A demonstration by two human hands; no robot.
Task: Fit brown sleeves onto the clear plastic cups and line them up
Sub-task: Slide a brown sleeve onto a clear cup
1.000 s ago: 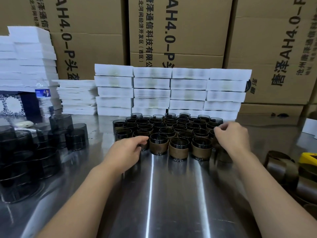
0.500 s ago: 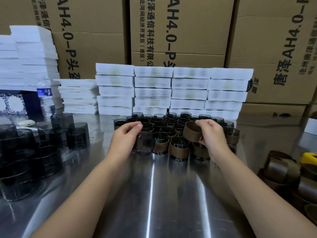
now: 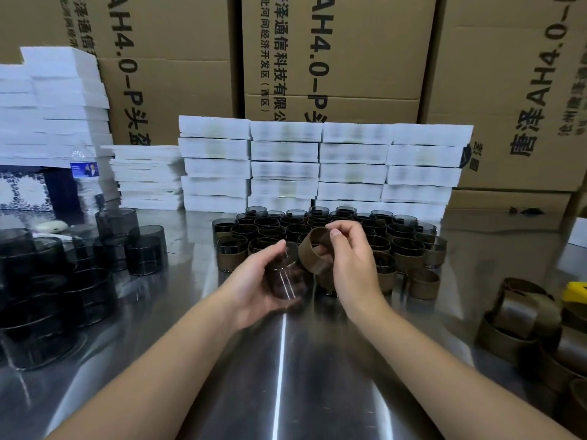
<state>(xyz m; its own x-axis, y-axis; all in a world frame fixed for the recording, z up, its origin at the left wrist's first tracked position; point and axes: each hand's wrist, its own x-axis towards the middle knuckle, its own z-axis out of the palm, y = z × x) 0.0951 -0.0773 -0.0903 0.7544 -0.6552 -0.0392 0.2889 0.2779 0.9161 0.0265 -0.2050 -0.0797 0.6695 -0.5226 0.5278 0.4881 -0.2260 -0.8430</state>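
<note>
My left hand (image 3: 254,287) grips a clear smoky plastic cup (image 3: 286,277) tilted on its side above the steel table. Just right of it my right hand (image 3: 349,265) pinches a brown sleeve (image 3: 313,250) by its rim, the sleeve's edge close to the cup's top end. Behind both hands stands a block of sleeved cups (image 3: 397,246) in several rows. One loose sleeve (image 3: 424,282) lies at the block's right front corner.
Bare dark cups (image 3: 143,252) stand stacked at the left. A pile of brown sleeves (image 3: 521,319) lies at the right, beside a yellow object (image 3: 576,295). White flat boxes (image 3: 320,166), a water bottle (image 3: 85,176) and big cardboard cartons (image 3: 333,52) line the back.
Both hands have come back from the cup block toward me. The left picked up a bare cup and the right a sleeve; now they are held close together.
</note>
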